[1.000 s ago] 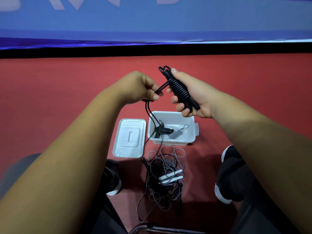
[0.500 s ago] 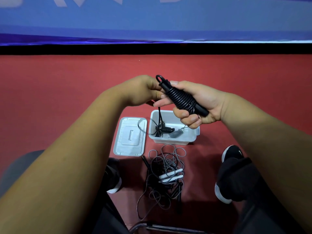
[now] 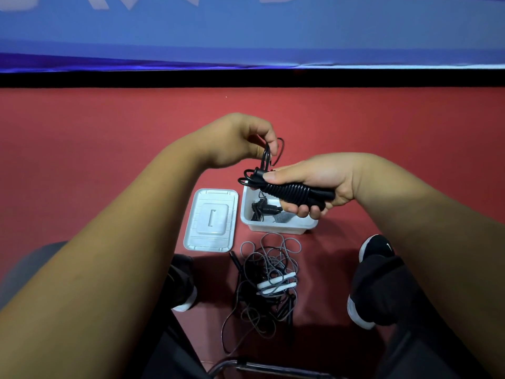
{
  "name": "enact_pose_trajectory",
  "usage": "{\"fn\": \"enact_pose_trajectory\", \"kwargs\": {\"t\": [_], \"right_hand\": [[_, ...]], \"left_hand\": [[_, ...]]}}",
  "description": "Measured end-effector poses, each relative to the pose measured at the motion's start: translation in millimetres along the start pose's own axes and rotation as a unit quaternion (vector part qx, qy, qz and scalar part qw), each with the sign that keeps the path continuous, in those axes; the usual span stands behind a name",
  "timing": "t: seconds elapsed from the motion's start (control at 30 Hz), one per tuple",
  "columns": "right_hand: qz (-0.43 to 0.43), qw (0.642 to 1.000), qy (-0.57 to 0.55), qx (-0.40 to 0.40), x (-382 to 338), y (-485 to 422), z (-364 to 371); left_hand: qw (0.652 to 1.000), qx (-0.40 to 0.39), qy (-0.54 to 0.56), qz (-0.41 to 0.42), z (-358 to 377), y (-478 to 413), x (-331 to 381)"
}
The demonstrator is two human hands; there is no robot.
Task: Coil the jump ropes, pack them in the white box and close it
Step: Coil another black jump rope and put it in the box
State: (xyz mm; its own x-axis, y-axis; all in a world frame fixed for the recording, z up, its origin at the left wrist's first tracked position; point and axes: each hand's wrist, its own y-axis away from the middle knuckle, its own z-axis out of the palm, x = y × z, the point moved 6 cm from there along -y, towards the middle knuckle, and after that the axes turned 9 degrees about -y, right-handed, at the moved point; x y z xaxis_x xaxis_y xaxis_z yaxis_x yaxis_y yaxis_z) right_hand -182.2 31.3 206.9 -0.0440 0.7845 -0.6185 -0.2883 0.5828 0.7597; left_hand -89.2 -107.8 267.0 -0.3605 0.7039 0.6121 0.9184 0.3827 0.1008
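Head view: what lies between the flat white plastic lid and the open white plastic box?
Nothing but a narrow strip of bare red floor; the lid and the box lie side by side without touching, as the head view shows.

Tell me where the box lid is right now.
In the head view, the lid lies flat on the red floor close beside the open white box, on its left, just beyond the tangle of loose ropes.

Coiled black rope (image 3: 289, 191) in right hand (image 3: 314, 184).
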Motion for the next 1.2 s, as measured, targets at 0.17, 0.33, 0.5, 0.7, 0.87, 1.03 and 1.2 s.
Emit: {"fn": "enact_pose_trajectory", "kwargs": {"t": [0.17, 0.33, 0.5, 0.7, 0.87, 1.03, 1.2], "right_hand": [[-0.017, 0.997, 0.031, 0.063, -2, -5, -11], [-0.014, 0.984, 0.056, 0.17, 0, -13, -28], [-0.049, 0.966, 0.02, 0.252, 0, -18, -46], [-0.134, 0.95, 0.027, 0.281, -12, -13, -51], [-0.162, 0.941, 0.068, 0.29, -19, -8, -46], [-0.169, 0.936, 0.074, 0.3, -21, -7, -46], [-0.182, 0.928, 0.065, 0.32, -23, -8, -52]], "left_hand": [[0.995, 0.035, -0.09, 0.039, -6, 1, 8], [0.978, 0.042, -0.195, 0.055, -5, 0, 7], [0.973, 0.037, -0.23, 0.012, 0, -4, 0], [0.99, 0.082, -0.091, -0.074, -3, -4, -12], [0.989, 0.073, -0.078, -0.103, -4, -3, -17], [0.978, 0.022, -0.158, -0.133, 4, -2, -19], [0.979, 0.004, -0.13, -0.16, 15, -3, -25]]}}
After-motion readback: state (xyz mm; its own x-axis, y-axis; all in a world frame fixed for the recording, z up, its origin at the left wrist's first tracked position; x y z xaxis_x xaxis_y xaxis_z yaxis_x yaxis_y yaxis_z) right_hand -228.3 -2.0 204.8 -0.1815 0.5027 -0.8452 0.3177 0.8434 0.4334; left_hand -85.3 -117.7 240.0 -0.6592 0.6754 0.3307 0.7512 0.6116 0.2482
